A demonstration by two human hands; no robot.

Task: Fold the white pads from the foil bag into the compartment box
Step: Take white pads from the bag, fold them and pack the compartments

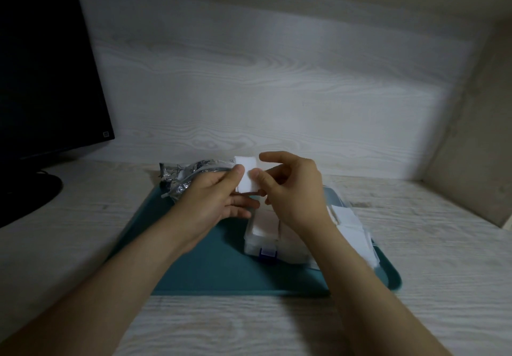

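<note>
A white pad [247, 174] is held upright in the air above the teal tray [210, 267]. My left hand [213, 197] pinches its left edge between thumb and fingers. My right hand [291, 189] pinches its right edge with the thumb in front, index finger stretched out above. The crumpled foil bag [188, 175] lies on the tray's far left corner, behind my left hand. The clear compartment box [271, 233] sits open on the tray under my right wrist, with white pads in its compartments and a blue latch [268, 254] at its front.
More white pads [352, 225] show on the box's right side, partly hidden by my right forearm. A dark monitor [47, 73] on its stand fills the left. Wood-grain walls close in behind and on the right of the pale table [249, 325].
</note>
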